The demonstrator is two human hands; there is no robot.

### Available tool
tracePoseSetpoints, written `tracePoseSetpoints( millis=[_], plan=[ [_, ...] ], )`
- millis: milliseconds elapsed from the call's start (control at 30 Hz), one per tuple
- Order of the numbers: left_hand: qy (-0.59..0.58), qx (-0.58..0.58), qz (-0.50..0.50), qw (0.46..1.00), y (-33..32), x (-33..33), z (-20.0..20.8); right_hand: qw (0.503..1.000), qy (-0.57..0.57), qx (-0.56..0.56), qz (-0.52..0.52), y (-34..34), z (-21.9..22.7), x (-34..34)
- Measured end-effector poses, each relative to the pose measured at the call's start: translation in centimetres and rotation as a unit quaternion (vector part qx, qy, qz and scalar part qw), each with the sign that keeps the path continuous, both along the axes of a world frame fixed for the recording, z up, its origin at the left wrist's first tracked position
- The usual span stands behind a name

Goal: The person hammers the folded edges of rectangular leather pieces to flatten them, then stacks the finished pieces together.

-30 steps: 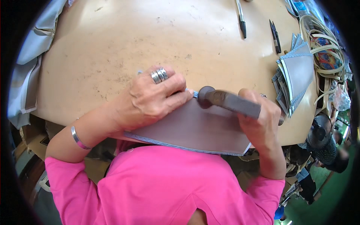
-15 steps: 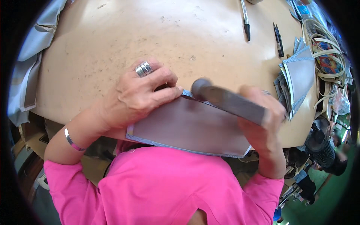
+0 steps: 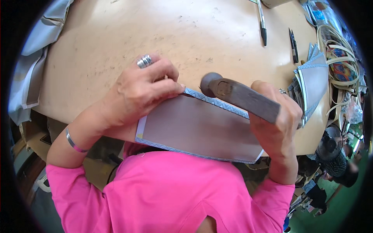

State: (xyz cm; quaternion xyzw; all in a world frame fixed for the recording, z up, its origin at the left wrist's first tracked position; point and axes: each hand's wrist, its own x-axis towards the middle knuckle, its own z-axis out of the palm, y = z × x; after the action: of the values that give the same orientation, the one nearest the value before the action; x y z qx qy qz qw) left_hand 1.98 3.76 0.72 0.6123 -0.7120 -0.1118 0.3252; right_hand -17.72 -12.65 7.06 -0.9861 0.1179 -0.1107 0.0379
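Observation:
A taupe panel with blue patterned edging lies at the table's near edge, close against my pink top. My left hand is closed at the panel's far left edge, thumb and finger pinching the patterned strip there. In my right hand is a hammer, gripped with the fingers wrapped round it. Its round dark face hangs just above the far edge of the panel, to the right of my left fingertips. The right end of the strip is hidden behind the hammer and my right hand.
A stack of similar blue-edged panels lies at the right, beside a bundle of cream piping. A pen and small black snips rest at the far right. Grey-white pieces hang over the left edge.
The patterned strip along the panel's far edge now shows more plainly. The hammer, blurred before, is sharper and slightly higher. My left hand still pinches the edge.

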Motion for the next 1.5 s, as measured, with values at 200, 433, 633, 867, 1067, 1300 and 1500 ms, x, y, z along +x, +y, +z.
tracePoseSetpoints(
  millis=[200,433,633,867,1067,1300,1500],
  plan=[
    [-0.188,-0.128,-0.017,0.974,0.8,-0.1,-0.4,0.999,0.022,-0.025,0.042,0.3,-0.6,1.3],
    [0.066,0.030,0.086,0.994,0.7,0.6,0.5,0.998,0.051,-0.011,0.027,0.5,-1.5,1.5],
    [-0.075,-0.051,0.038,0.995,1.6,0.8,0.0,0.999,-0.020,0.031,0.039,0.6,-1.4,2.4],
    [-0.053,-0.051,0.045,0.996,1.9,0.7,-0.2,0.998,-0.030,-0.030,0.041,1.1,-0.9,3.5],
    [0.009,0.013,0.089,0.996,2.6,1.3,0.7,0.996,0.050,-0.003,0.072,1.4,-0.8,3.9],
    [-0.073,-0.030,0.086,0.993,3.5,1.0,-0.1,0.996,0.033,0.007,0.084,2.1,-1.9,4.3],
    [-0.002,-0.024,0.154,0.988,3.8,1.1,-0.8,0.997,-0.007,0.002,0.079,2.4,-0.8,5.4]
  ],
)
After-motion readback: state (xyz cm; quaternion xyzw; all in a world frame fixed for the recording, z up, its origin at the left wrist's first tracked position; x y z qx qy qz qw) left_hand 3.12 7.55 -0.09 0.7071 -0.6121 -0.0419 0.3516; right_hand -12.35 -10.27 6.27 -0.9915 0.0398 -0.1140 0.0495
